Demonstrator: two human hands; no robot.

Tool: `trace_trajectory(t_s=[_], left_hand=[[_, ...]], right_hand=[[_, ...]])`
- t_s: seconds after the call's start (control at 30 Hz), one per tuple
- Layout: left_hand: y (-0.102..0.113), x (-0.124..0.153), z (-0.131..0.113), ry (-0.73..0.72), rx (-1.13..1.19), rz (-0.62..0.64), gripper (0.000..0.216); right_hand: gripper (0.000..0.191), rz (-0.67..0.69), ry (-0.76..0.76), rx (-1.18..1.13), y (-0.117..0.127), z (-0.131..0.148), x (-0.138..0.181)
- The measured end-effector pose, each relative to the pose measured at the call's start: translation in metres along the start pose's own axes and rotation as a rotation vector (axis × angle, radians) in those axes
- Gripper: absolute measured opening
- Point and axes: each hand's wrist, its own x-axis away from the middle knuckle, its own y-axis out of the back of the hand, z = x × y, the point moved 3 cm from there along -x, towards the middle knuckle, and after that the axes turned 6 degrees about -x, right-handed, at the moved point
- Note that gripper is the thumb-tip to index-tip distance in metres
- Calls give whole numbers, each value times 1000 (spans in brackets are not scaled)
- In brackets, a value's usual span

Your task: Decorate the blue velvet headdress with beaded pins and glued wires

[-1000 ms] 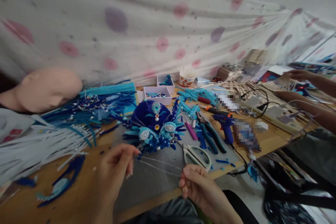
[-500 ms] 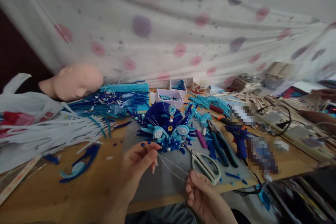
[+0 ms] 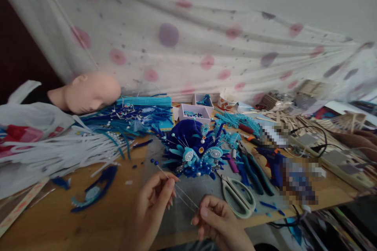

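Observation:
Thin pale wires (image 3: 186, 195) stretch between my two hands, with dark blue beads (image 3: 156, 162) at their far ends. My left hand (image 3: 156, 194) pinches the wires between thumb and forefinger, just below the beads. The lower ends are gripped by my right hand (image 3: 218, 217), its fingers curled and closed. Just beyond the hands, a blue ornamental headpiece (image 3: 183, 132) with pearls, jewels and feather-like pieces sits on a grey mat (image 3: 179, 219). Green-handled scissors (image 3: 239, 198) lie beside my right hand.
Pliers (image 3: 255, 170), a blue glue gun (image 3: 272, 164) and cables lie to the right. At the left are a mannequin head (image 3: 92, 92), white strips (image 3: 85, 151) and a blue curved piece (image 3: 97, 192). Small boxes (image 3: 194, 114) stand behind the headpiece. Another person's arm (image 3: 356, 143) reaches in at right.
My right hand has moved left, closer to my left hand, and its fingers have curled more. The beads now stand out farther from my left fingertips. The camera view has shifted slightly.

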Motion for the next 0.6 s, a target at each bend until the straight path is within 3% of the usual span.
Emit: trace_trajectory(t_s=[0.17,0.4,0.5,0.6], left_hand=[[-4,7,-7,-78,-25,-67,24],[-4,7,9,-6,33,-34,28],[-5,4,14,-65,10,-7,33],[-7,3,17,-84,51,-61,34]], right_hand=[[40,72,37,-38,16,-16,-10],[38,145,34,-90,34,-32,-21],[40,161,62,-45,34,-31,-20],[41,152,105,80,34,-27,-16]])
